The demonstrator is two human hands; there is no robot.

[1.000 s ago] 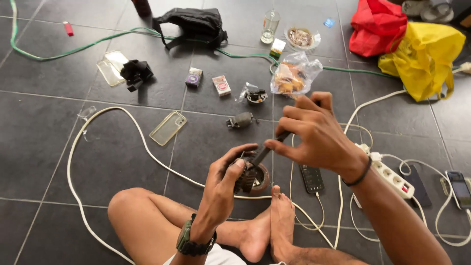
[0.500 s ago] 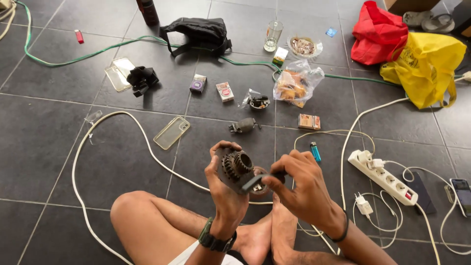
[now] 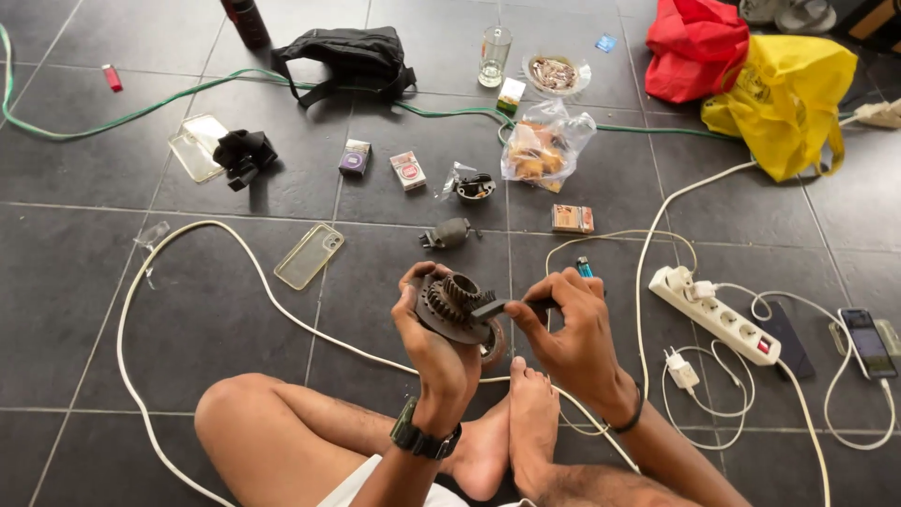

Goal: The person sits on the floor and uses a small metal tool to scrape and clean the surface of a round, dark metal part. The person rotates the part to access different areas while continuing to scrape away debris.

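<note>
My left hand (image 3: 434, 349) holds up a round dark metal gear assembly (image 3: 452, 302), tilted on edge, with toothed gears facing right. My right hand (image 3: 572, 330) grips a thin dark tool (image 3: 514, 306) whose flat tip touches the gears. Both hands are raised above my crossed legs and bare feet. A small ring-shaped part (image 3: 495, 344) sits just behind the assembly, partly hidden.
On the dark tiled floor lie a white power strip (image 3: 718, 314) with cables, phones (image 3: 867, 343), a clear phone case (image 3: 309, 255), a small grey metal part (image 3: 449, 233), small boxes, a plastic snack bag (image 3: 544, 141), a glass (image 3: 494, 55), a black bag (image 3: 349, 54), and red and yellow bags (image 3: 784, 89).
My left hand lifted the gear assembly off the floor and tilted it upright. My right hand came down from above and brought the tool's tip against the gears.
</note>
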